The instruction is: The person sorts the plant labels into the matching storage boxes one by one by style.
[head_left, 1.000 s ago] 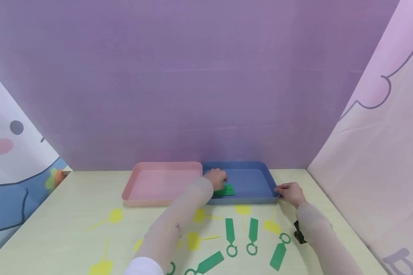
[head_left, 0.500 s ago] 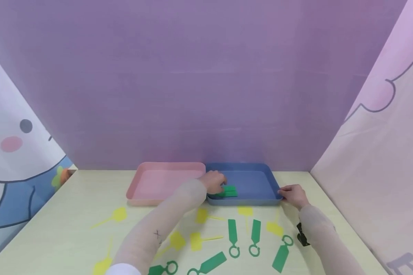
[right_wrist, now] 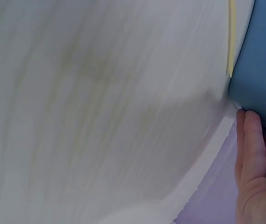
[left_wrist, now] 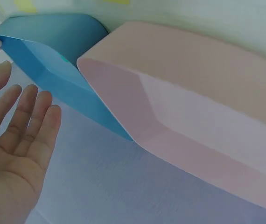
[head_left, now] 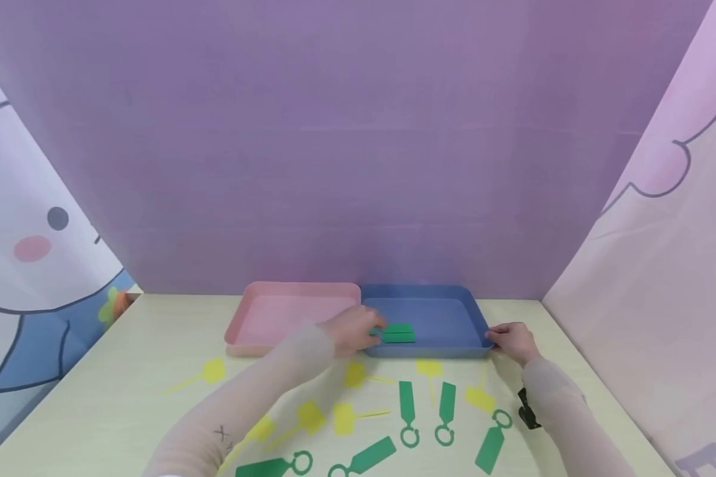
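My left hand [head_left: 354,328] hovers over the seam between the pink tray [head_left: 256,349] and the blue tray [head_left: 447,351]. In the left wrist view its fingers are loosely extended and hold nothing. Just right of that hand, green tags [head_left: 398,333] lie side by side at the left end of the blue tray; their ring ends are hidden by the hand. My right hand [head_left: 515,342] pinches the blue tray's front right corner, with fingers [right_wrist: 254,144] along the outer wall in the right wrist view.
Several green tags with ring ends [head_left: 407,404] lie on the table [head_left: 125,371] in front of the trays. Several flat yellow tags with thin tails [head_left: 343,419] are scattered among them. A small black object [head_left: 528,409] sits beside the right forearm. A purple backdrop [head_left: 358,165] rises behind the trays.
My left hand has drawn back leftward from above the blue tray, uncovering more of the green tags. The right hand stays at the tray's corner. The view has shifted slightly.
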Available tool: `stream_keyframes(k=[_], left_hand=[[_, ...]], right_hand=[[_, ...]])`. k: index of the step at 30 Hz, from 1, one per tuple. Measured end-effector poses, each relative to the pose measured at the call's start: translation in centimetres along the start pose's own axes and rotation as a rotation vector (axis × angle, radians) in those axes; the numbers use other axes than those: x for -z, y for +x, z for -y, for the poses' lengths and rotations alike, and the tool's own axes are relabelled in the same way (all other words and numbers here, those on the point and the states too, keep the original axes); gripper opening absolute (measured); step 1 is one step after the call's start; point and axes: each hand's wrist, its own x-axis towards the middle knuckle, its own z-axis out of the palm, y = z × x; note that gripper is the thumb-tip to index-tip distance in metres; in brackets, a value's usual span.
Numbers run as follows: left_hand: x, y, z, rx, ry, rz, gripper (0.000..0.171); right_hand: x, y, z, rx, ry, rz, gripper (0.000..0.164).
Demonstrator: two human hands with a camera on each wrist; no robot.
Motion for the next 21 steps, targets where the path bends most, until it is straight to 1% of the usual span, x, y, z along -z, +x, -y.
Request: stream_keyframes(k=[3, 9, 11, 16, 21], left_hand=[[0.0, -1.2, 0.0, -0.011, 0.006, -0.008, 0.032], [0.3, -3.5, -0.4, -0.057, 0.027, -0.027, 0.031], [0.4, -4.3, -0.4, -0.045, 0.02, -0.019, 0.031], [0.6, -6.2, 0.0, 0.002, -0.008, 0.028, 0.033], [0.5, -8.2, 0.3, 0.027, -0.017, 0.033, 0.036]], right_hand=[[0.0, 0.1, -0.1, 0.001, -0.003, 0.0, 0.032], [0.2, 0.2, -0.2, 0.011, -0.015, 0.005, 0.032], [0.2, 0.2, -0.3, 0.014, -0.018, 0.004, 0.032], [0.2, 0.4, -0.3, 0.018, -0.021, 0.004, 0.032], [0.4, 0.4, -0.3, 0.019, -0.034, 0.008, 0.032]])
